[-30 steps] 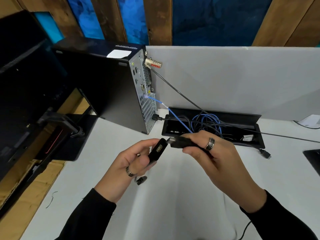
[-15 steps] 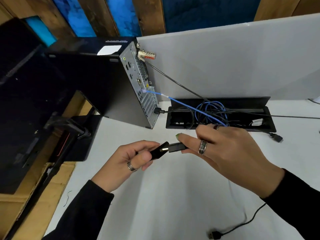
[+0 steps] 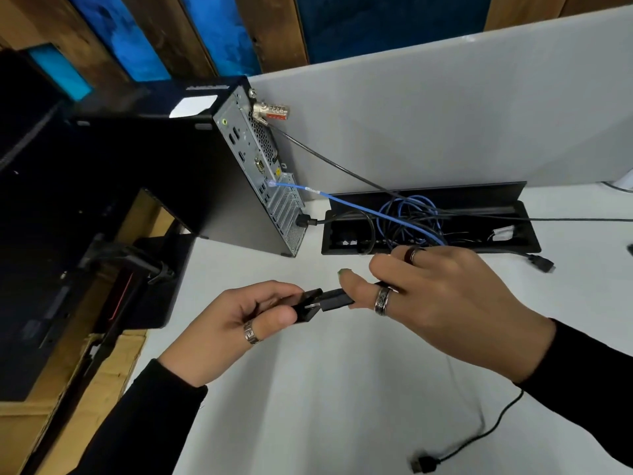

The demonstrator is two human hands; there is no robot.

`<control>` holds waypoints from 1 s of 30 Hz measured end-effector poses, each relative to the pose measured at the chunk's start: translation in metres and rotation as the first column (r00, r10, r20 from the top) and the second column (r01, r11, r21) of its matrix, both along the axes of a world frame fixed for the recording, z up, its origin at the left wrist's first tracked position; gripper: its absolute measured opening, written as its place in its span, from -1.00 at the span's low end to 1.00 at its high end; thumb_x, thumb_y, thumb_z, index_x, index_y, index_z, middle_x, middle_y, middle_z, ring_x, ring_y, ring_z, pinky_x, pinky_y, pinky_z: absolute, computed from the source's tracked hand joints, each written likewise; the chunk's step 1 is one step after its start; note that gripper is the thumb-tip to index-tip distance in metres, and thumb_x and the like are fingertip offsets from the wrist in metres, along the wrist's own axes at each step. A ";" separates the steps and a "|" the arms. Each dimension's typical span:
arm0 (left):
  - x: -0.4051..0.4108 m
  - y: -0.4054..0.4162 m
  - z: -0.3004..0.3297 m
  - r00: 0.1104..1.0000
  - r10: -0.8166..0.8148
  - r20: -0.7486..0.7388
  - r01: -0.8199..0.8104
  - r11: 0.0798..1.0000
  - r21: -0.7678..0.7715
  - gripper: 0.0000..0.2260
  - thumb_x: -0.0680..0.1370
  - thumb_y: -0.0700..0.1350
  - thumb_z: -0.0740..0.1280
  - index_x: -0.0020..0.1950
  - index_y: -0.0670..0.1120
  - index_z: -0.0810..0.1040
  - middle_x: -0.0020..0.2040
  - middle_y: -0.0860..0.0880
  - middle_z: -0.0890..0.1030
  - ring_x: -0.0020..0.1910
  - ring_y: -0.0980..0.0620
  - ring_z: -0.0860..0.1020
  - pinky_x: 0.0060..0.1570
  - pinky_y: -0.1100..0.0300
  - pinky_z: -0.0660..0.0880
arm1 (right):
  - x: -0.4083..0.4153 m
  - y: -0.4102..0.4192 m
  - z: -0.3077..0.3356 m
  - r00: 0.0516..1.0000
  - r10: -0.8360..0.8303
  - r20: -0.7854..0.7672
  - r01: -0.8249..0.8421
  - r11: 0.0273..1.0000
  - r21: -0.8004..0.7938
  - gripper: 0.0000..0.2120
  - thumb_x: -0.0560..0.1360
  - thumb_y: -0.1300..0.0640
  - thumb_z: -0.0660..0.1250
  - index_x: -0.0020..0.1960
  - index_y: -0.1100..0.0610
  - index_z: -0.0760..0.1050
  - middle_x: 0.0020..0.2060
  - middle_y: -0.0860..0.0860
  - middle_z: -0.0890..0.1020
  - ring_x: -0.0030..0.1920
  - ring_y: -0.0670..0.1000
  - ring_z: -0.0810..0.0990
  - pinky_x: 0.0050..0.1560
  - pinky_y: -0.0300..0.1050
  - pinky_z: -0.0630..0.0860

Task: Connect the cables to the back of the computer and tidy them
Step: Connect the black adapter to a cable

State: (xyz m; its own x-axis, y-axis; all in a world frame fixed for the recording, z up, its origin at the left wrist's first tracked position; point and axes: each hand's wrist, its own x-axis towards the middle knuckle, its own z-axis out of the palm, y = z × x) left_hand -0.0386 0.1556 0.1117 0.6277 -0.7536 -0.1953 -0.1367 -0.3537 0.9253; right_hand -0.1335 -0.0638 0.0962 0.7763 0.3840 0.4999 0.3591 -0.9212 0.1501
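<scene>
A black computer tower (image 3: 205, 173) stands at the desk's back left, its silver rear panel (image 3: 263, 176) facing right. A blue network cable (image 3: 363, 207) and a black power cable (image 3: 308, 221) are plugged into that panel. My left hand (image 3: 236, 323) grips a small black adapter (image 3: 308, 305) above the desk. My right hand (image 3: 442, 303) pinches a black cable plug (image 3: 337, 299) whose metal tip meets the adapter's end. Both hands hover in front of the tower, apart from it.
A black cable trough (image 3: 513, 245) with coiled blue and black cables sits in the desk behind my hands. A combination lock (image 3: 274, 111) hangs on the tower, its cable running right. A loose USB cable (image 3: 424, 464) lies front right. A monitor stand (image 3: 147, 282) is at left.
My hands have come together: the plug in my right hand has closed onto the end of the adapter in my left. The view has tilted and shifted slightly right.
</scene>
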 end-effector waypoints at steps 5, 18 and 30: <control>0.001 0.002 -0.001 0.999 0.007 0.031 -0.009 0.999 0.039 -0.46 0.24 0.47 0.28 0.05 0.16 0.56 -0.22 0.21 0.63 -0.23 0.31 0.53 -0.15 0.50 0.40 | 0.001 -0.002 0.000 1.000 0.026 0.007 -0.026 1.000 -0.015 -0.73 0.44 0.30 0.24 0.06 0.08 0.57 -0.37 0.00 0.45 -0.50 0.01 0.35 -0.53 -0.21 0.19; 0.005 0.006 -0.002 0.996 -0.022 0.081 0.011 0.990 0.140 -0.46 0.25 0.47 0.26 0.05 0.16 0.56 -0.28 0.13 0.58 -0.29 0.22 0.46 -0.18 0.38 0.39 | 0.002 -0.001 -0.005 0.998 0.066 -0.010 -0.066 0.997 -0.050 -0.68 0.36 0.32 0.31 0.09 0.09 0.50 -0.37 -0.01 0.44 -0.52 0.00 0.32 -0.57 -0.22 0.19; 0.008 0.010 -0.005 0.993 -0.067 0.092 0.047 0.977 0.209 -0.45 0.25 0.48 0.24 0.05 0.17 0.56 -0.30 0.08 0.49 -0.32 0.19 0.38 -0.25 0.34 0.32 | 0.005 0.004 -0.015 0.996 0.082 -0.035 -0.084 0.994 -0.067 -0.69 0.37 0.27 0.33 0.10 0.11 0.44 -0.39 -0.02 0.43 -0.55 -0.01 0.33 -0.60 -0.24 0.16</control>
